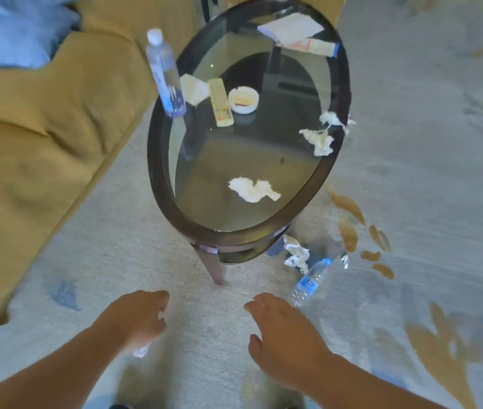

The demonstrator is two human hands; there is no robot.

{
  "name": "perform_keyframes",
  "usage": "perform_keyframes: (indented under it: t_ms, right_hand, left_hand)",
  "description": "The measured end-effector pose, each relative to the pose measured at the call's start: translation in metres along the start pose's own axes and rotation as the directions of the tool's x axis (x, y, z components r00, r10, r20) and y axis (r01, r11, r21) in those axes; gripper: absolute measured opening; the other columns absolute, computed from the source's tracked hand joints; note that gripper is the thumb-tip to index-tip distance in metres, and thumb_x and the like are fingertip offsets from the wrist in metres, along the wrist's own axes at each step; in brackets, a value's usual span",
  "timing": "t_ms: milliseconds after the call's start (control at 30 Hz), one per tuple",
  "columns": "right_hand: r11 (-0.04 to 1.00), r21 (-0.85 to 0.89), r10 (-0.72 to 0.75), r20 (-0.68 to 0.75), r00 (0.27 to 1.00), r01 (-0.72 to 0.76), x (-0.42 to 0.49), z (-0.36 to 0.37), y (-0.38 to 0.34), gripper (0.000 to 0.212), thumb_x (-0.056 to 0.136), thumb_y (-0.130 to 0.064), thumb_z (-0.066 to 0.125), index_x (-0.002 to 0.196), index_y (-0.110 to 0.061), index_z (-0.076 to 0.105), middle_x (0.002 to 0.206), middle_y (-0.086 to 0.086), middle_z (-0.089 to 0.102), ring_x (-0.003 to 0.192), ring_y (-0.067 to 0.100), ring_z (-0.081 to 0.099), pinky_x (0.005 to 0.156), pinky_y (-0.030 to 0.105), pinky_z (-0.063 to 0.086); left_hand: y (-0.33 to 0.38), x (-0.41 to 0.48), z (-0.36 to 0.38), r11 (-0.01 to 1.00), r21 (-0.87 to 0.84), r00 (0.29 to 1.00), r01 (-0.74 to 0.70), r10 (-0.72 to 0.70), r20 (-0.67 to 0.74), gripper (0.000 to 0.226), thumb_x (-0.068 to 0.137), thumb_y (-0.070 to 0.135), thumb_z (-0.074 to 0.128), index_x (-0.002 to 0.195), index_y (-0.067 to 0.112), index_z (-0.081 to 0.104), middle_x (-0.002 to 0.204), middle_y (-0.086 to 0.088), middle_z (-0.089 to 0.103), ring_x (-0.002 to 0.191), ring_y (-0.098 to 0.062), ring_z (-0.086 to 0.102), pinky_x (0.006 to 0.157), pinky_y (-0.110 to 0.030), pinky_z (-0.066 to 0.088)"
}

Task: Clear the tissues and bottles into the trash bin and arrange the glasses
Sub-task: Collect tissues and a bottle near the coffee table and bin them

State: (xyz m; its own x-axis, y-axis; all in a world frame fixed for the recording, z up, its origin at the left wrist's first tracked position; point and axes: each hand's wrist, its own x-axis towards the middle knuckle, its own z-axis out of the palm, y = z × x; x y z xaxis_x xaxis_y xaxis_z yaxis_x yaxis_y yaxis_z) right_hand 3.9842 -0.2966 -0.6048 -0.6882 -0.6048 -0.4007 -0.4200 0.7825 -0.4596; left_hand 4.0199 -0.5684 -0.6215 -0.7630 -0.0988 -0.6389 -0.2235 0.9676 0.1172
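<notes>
Left hand (137, 320) hovers low over the pale carpet (134, 249), fingers curled inward, with a small white scrap (140, 351) showing under the palm; whether the fingers hold it or it lies on the floor, cannot tell. Right hand (286, 329) hovers beside it, fingers spread and loose, holding nothing.

Just ahead and right of the right hand, a clear plastic water bottle with a blue label and blue cap (309, 283) lies on its side on the carpet, its base near the fingertips, not touching. Beyond that bottle, a crumpled white tissue with dark marks (295, 253) lies on the floor against the table's base.

Ahead of both hands stands an oval glass-topped table with a dark wooden rim (157, 160). Nearest the hands on the glass: a crumpled white tissue (253, 188). Further and to the right, a torn white tissue (321, 137) lies at the rim, partly hanging over. Far left on the rim, a tall clear bottle with a white cap (166, 73) stands upright. Beside it: a folded white napkin (194, 88), a cream remote control (220, 103), and a round white ashtray (243, 99). At the far end, a white sheet of paper (292, 28) lies over a flat box (314, 47).

Left of the left hand, a mustard-yellow sofa (42, 128) carries a blue cloth (13, 28).
</notes>
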Motion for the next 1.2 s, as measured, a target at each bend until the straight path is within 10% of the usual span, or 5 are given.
perform_keyframes:
  t_ms: [433,667,1200]
  right_hand:
    - [0.998,0.002,0.063,-0.070,0.996,-0.063,-0.032,-0.138,0.037,0.044,0.092,-0.033,0.043,0.136,-0.024,0.041,0.136,-0.004,0.043,0.122,0.017,0.043,0.097,0.029,0.042]
    - [0.998,-0.003,0.054,-0.142,0.988,-0.055,0.024,-0.176,0.045,0.039,0.091,-0.026,0.045,0.129,-0.024,0.047,0.126,-0.006,0.047,0.115,0.013,0.045,0.093,0.026,0.042]
    - [0.985,-0.019,0.168,-0.120,0.978,-0.171,0.141,-0.207,0.097,0.027,0.089,-0.028,0.047,0.116,-0.022,0.052,0.118,-0.004,0.052,0.103,0.015,0.052,0.086,0.030,0.049]
  left_hand:
    - [0.112,-0.011,-0.139,0.967,-0.180,0.948,-0.180,0.121,-0.294,0.022,0.086,0.008,0.047,0.076,0.028,0.045,0.079,0.012,0.050,0.072,-0.009,0.050,0.058,-0.024,0.037]
    - [0.117,0.043,-0.166,0.936,-0.176,0.891,-0.304,0.214,-0.400,0.032,0.085,0.005,0.052,0.111,0.025,0.053,0.105,0.007,0.048,0.090,-0.013,0.052,0.078,-0.034,0.051]
    - [0.131,0.162,-0.151,0.944,0.017,0.893,-0.328,0.316,-0.321,0.063,0.079,0.013,0.055,0.135,0.035,0.037,0.140,0.002,0.034,0.124,-0.022,0.030,0.101,-0.034,0.032]
